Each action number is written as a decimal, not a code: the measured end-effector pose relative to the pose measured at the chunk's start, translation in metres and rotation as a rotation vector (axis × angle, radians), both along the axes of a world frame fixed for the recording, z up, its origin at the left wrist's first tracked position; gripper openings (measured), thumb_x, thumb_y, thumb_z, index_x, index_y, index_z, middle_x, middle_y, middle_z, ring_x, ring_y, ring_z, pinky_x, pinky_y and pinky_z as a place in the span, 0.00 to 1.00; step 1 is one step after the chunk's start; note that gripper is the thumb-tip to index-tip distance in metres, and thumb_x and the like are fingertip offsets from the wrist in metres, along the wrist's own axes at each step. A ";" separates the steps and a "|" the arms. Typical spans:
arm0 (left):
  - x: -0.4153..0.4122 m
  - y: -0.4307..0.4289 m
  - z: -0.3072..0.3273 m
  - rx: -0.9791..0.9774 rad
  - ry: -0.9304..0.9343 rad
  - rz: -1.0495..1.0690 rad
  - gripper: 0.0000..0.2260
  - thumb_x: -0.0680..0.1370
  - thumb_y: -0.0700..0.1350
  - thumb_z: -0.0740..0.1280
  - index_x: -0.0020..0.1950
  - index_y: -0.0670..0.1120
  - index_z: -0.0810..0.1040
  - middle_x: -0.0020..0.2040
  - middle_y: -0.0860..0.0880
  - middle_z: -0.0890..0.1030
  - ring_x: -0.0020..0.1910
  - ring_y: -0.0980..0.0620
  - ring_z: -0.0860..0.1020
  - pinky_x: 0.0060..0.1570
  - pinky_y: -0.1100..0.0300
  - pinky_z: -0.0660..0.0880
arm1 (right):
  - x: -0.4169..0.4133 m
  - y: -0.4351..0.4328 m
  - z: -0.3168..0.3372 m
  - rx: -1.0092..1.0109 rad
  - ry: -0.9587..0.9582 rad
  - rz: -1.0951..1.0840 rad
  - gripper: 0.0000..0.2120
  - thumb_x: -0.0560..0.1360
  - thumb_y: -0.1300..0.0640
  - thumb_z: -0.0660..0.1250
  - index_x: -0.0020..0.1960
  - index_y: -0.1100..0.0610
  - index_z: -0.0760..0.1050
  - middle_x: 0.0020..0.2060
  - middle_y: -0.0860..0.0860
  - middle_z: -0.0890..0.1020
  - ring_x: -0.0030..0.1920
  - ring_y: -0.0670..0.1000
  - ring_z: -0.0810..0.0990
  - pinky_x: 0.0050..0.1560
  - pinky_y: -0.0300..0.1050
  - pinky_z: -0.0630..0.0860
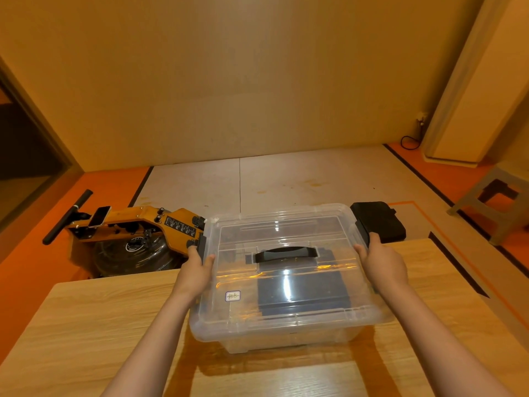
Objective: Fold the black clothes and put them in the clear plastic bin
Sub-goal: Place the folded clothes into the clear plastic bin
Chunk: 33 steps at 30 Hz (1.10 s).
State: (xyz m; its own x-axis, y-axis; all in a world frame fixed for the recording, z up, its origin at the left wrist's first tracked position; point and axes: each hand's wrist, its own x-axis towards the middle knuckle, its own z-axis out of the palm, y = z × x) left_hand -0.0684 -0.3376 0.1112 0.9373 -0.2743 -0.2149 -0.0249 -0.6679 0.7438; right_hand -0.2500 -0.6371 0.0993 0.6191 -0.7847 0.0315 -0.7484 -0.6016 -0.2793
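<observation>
The clear plastic bin (234,330) stands on the wooden table with its clear lid (286,224) on top; the lid has a black handle (286,252) in its middle. Folded black clothes (300,293) show through the lid inside the bin, toward the right. My left hand (197,267) grips the bin's left edge at the black latch (201,246). My right hand (382,260) grips the right edge at the other black latch (363,233). A small white label (232,296) sits on the lid.
The wooden table (100,325) spreads to the left and in front of the bin. Beyond its far edge, on the floor, lie an orange machine (137,227) with a phone on it and a black case (380,220). A grey stool (495,202) stands at the right.
</observation>
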 end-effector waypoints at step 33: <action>0.007 0.104 -0.013 0.195 -0.144 0.005 0.21 0.84 0.48 0.56 0.73 0.39 0.59 0.56 0.38 0.78 0.51 0.41 0.77 0.41 0.54 0.69 | 0.019 0.097 -0.011 -0.029 0.066 0.058 0.23 0.83 0.53 0.52 0.75 0.63 0.55 0.56 0.65 0.76 0.49 0.66 0.78 0.37 0.50 0.67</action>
State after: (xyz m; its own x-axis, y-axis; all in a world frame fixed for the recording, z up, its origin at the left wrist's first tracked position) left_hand -0.0614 -0.2337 0.0985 0.9635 -0.2357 -0.1271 -0.1177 -0.7991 0.5895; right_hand -0.2311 -0.5401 0.0878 0.6649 -0.7469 0.0110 -0.7284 -0.6515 -0.2120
